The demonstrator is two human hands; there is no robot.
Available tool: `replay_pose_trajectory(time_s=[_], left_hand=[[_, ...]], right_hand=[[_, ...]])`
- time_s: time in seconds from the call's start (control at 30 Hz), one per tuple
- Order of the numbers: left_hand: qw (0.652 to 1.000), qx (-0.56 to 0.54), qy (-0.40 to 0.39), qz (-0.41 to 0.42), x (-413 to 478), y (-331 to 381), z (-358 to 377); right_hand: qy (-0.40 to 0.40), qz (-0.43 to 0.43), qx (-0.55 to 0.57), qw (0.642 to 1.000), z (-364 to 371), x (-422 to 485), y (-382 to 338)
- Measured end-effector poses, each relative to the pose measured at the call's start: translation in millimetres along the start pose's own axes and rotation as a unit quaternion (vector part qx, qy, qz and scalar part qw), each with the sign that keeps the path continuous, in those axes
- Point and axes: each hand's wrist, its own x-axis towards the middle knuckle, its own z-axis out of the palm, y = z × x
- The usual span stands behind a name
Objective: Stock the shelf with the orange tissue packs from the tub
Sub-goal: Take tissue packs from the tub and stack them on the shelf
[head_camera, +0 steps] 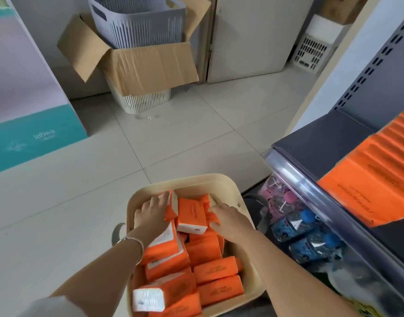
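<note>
Left hand (154,210): fingers lay flat on orange pack (171,208), tub's (189,181) 11 o'clock.
Right hand (230,221): touched middle pack (191,213); grip unclear.
Floor (173,145): tiled.

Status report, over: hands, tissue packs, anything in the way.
Left hand flat on packs in tub. Right hand at middle pack, grip unclear. Tub full, one row on shelf. Nothing seen blocking.

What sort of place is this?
Probably a small shop or its stockroom: a metal display shelf holding a row of orange tissue packs, bottled goods stocked beneath, an opened cardboard box.
</note>
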Motion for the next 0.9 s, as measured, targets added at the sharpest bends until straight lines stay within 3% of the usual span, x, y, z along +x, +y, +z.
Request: replay_pose_trajectory(time_s=[0.23, 0.4, 0.6, 0.9], left_hand=[[0.997, -0.05, 0.062, -0.01, 18.2, 0.4, -7.9], [0.996, -0.045, 0.075, 0.024, 21.2, -10.1, -18.5], [0.997, -0.023, 0.056, 0.039, 22.8, -8.2, -13.4], [0.997, -0.058, 0.022, 0.036, 34.0, -11.4, -7.5]], right_hand=[[-0.032, 0.016, 0.037, 0.999, 8.0, 25.6, 13.6], [-0.07, 0.003, -0.013, 0.997, 25.8, 36.8, 2.7], [-0.045, -0.054, -0.112, 0.991, 51.6, 45.6, -40.0], [0.0, -0.034, -0.082, 0.996, 53.5, 65.4, -31.5]])
